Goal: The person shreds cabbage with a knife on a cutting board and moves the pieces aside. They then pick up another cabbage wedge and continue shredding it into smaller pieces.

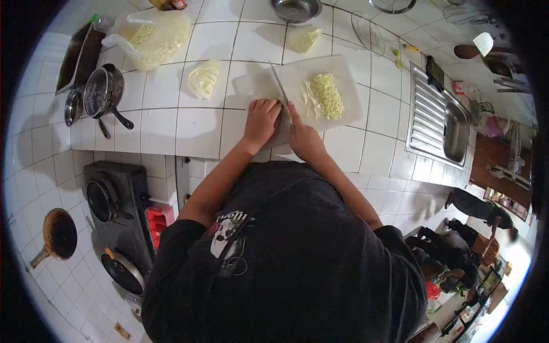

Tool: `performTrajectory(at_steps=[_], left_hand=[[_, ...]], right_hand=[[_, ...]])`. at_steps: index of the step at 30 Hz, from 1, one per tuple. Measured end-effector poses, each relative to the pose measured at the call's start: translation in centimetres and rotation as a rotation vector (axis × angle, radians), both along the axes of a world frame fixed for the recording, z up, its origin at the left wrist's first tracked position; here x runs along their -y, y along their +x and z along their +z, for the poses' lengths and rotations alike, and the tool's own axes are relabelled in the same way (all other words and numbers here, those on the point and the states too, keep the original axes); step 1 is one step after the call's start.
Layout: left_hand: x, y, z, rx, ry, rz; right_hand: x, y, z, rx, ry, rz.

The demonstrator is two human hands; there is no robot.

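Observation:
My right hand (304, 137) is wrapped round the handle of a knife (278, 82), with one finger stretched along it; the blade points away from me. Close to its left, my left hand (263, 121) rests with curled fingers at the left part of a white cutting board (353, 103). What lies beneath those fingers is hidden. Shredded cabbage (327, 98) is heaped on the board right of the knife. One cabbage piece (304, 39) sits behind the board, another cabbage piece (204, 79) to the left on the tiled counter (197, 128).
A plastic bag of shredded cabbage (150, 43) and dark pans (104, 91) stand at the left. A metal bowl (295, 8) is at the back. The sink (456, 132) lies right; a stove (117, 211) is lower left. Several people (457, 246) are at far right.

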State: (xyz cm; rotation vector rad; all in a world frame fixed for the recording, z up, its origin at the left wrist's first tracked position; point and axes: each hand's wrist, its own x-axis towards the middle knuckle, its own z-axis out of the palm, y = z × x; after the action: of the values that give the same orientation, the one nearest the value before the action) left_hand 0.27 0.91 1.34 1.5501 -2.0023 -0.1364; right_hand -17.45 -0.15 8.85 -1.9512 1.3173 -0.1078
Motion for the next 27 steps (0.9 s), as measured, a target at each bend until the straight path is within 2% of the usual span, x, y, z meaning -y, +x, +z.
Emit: performTrajectory(at_steps=[1, 2, 5, 8, 11, 13, 17, 20, 21, 23, 25, 27], left_hand=[[-0.1, 0.0, 0.3, 0.045, 0.005, 0.009], [-0.4, -0.4, 0.5, -0.040, 0.024, 0.024], [-0.4, -0.4, 0.5, -0.040, 0.000, 0.036], [-0.3, -0.2, 0.7, -0.001, -0.003, 0.028], [-0.2, -0.1, -1.0, 0.035, -0.047, 0.042], [-0.6, -0.4, 0.2, -0.012, -0.019, 0.032], [-0.3, -0.3, -0.3, -0.034, -0.026, 0.029], [-0.1, 0.2, -0.8, 0.006, -0.032, 0.011], [-0.2, 0.3, -1.1, 0.045, -0.042, -0.003], [-0.1, 0.4, -2.4, 0.064, -0.043, -0.013], [-0.1, 0.3, -1.9, 0.091, -0.045, -0.014], [-0.4, -0.2, -0.3, 0.032, -0.012, 0.032]], right_hand=[[0.0, 0.2, 0.6, -0.049, -0.008, 0.019], [0.6, -0.1, 1.5, -0.129, 0.029, 0.040], [0.6, -1.1, 3.5, -0.050, 0.011, 0.087], [0.1, -0.5, -0.4, -0.053, 0.011, 0.041], [0.2, -0.6, -0.7, -0.003, -0.028, 0.007], [0.8, -0.6, 2.3, -0.072, -0.006, 0.062], [0.3, -0.7, 3.1, -0.049, 0.006, 0.070], [-0.5, -0.2, 0.5, 0.052, 0.034, -0.010], [-0.9, -0.1, -1.9, 0.078, -0.066, -0.015], [-0.8, -0.4, -2.5, 0.096, -0.169, -0.021], [0.3, 0.0, 0.6, -0.058, 0.026, 0.011], [0.7, -0.4, 2.6, -0.034, 0.011, 0.039]])
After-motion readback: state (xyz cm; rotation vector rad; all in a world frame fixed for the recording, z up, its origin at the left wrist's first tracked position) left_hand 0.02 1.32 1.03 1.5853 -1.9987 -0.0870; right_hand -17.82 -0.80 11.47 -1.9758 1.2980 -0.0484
